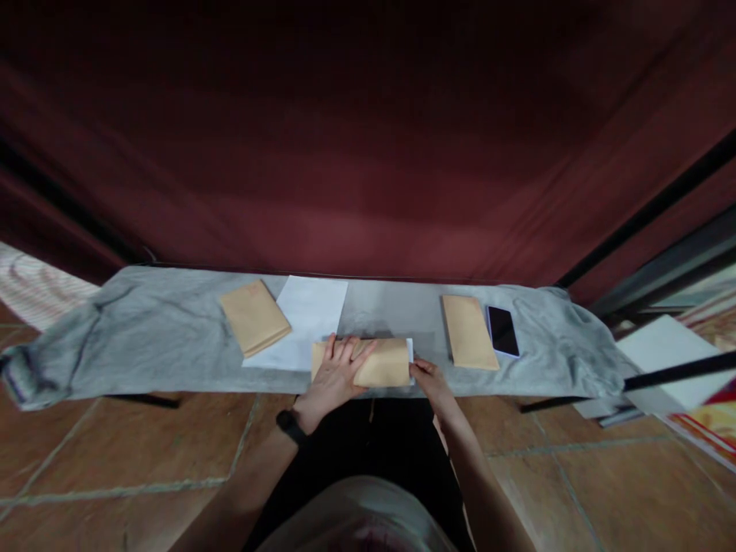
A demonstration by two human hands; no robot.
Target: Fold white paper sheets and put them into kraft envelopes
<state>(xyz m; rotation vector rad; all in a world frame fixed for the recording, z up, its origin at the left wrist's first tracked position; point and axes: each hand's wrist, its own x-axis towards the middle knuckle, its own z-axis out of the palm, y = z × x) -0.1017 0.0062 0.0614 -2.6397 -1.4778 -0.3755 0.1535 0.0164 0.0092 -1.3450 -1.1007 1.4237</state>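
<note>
A brown paper envelope [386,363] lies crosswise at the front of the cloth-covered table, right before me. My left hand [340,369] rests flat on its left part with the fingers spread. White paper [410,350] sticks out of the envelope's right end. There my right hand [428,379] has its fingers closed at the edge of that paper; the fingertips are partly hidden. To the left, several brown envelopes [256,318] lie on top of white sheets [313,310]. More brown envelopes [470,332] lie to the right of my right hand.
A phone [503,331] with a dark screen lies beside the right-hand envelopes. Grey cloth [172,330] covers the narrow table. A dark red curtain [368,192] hangs behind it. Black metal bars [678,372] and a white board [667,356] stand at the right.
</note>
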